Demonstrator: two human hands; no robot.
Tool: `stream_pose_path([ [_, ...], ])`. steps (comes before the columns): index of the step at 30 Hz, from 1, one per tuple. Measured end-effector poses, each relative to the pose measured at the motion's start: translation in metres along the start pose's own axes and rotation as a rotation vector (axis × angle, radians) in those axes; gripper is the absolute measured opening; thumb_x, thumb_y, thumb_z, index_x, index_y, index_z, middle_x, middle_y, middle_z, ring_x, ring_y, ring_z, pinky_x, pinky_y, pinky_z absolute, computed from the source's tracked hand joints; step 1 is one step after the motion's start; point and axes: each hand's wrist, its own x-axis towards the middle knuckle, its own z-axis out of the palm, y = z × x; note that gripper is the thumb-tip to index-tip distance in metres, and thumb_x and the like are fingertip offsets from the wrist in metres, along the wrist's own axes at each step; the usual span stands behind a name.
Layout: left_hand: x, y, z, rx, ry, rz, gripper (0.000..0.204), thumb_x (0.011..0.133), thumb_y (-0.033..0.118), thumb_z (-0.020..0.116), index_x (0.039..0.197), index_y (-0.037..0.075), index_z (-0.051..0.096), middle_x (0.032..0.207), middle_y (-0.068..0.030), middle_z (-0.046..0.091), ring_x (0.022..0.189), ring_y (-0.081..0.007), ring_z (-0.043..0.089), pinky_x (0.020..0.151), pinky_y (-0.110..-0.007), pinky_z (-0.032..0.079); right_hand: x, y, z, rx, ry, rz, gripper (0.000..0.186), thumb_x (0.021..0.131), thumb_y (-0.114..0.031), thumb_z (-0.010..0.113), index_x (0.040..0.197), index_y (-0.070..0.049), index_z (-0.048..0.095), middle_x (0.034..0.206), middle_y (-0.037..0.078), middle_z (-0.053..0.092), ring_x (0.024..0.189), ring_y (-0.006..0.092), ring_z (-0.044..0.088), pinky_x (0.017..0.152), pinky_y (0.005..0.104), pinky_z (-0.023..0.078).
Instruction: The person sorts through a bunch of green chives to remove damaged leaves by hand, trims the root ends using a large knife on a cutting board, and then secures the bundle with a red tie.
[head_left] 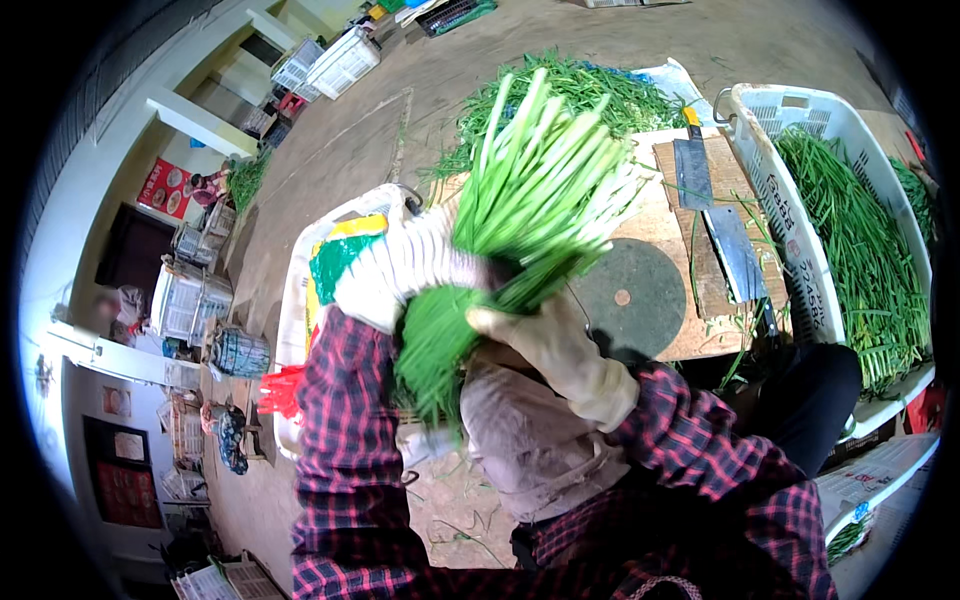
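Green-white bunch (550, 175) of stalks is up off the bench (660, 225), left of the disc (650, 315). Pale ends fan out past the disc's far side, leaf tips hang on its near-left side. Left hand (420, 265), striped glove, is wrapped round the bunch and clamped on it. Right hand (560, 360), beige glove, is against the leaves, just near-left of the disc; can't tell if that grip is clamped or only resting.

Risks: pale ends splay wide, so if the left grip slackens, stalks could slide out and scatter over the disc. Leaves bend hard under the left hand; too much squeeze could bruise them. Two bare cleavers (735, 250) lie on cardboard (715, 145) right of the disc; a wide swing that way could catch an edge.

Hard to see: left fingers, mostly behind glove and leaves. Right fingertips, partly covered. Leaf tips are blurred. No telling if anything ties the bunch. It also covers part of the loose pile (640, 100) beyond the disc. Crate (775, 195) right of the disc runs into the dark lens rim.
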Motion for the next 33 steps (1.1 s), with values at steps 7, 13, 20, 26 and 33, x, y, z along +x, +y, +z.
stream_pose_path([
  [7,0.071,-0.088,0.022,-0.038,-0.696,-0.558,0.073,0.066,0.013,0.083,0.132,0.005,0.053,0.118,-0.0114,0.065,0.107,-0.0199,0.059,0.094,-0.034,0.046,0.056,0.112,0.003,0.313,0.053,0.211,0.029,0.086,-0.018,0.071,0.107,0.0,0.06,0.092,0.001,0.064,0.075,0.0114,0.061,0.069,0.0279,0.053],
  [13,0.044,-0.19,0.107,0.092,-0.598,-0.626,0.108,0.053,0.021,0.091,0.145,0.005,0.036,0.132,-0.0202,0.056,0.125,-0.0313,0.052,0.103,-0.036,0.041,0.056,0.181,-0.038,0.003,-0.089,0.939,0.022,0.09,-0.019,0.066,0.094,0.001,0.061,0.082,0.011,0.066,0.061,0.0202,0.064,0.048,0.0333,0.055],
  [20,0.042,-0.152,0.102,0.287,-0.459,-0.459,0.117,0.052,0.033,0.092,0.148,0.009,0.029,0.139,-0.0201,0.051,0.129,-0.0358,0.048,0.107,-0.039,0.039,0.02,0.161,-0.044,-0.182,-0.101,0.592,0.022,0.093,-0.015,0.062,0.109,-0.002,0.065,0.08,0.01,0.067,0.068,0.018,0.065,0.059,0.03,0.055],
  [26,0.026,-0.162,0.117,0.12,-0.316,-0.451,0.093,0.068,0.037,0.085,0.144,0.008,0.038,0.14,-0.0196,0.049,0.132,-0.0327,0.046,0.108,-0.039,0.038,-0.037,0.095,-0.097,-0.571,0.125,0.388,0.02,0.09,-0.014,0.062,0.106,-0.002,0.069,0.093,0.021,0.07,0.084,0.0266,0.071,0.071,0.0334,0.055],
  [33,0.019,-0.191,0.11,-0.331,-0.297,-0.59,0.063,0.085,0.017,0.072,0.141,0.008,0.045,0.125,-0.0099,0.061,0.118,-0.0203,0.053,0.101,-0.033,0.042,0.019,0.107,-0.111,-1.081,0.325,0.163,0.03,0.092,-0.032,0.06,0.109,-0.009,0.069,0.094,0.024,0.067,0.088,0.0392,0.066,0.078,0.0424,0.053],
])
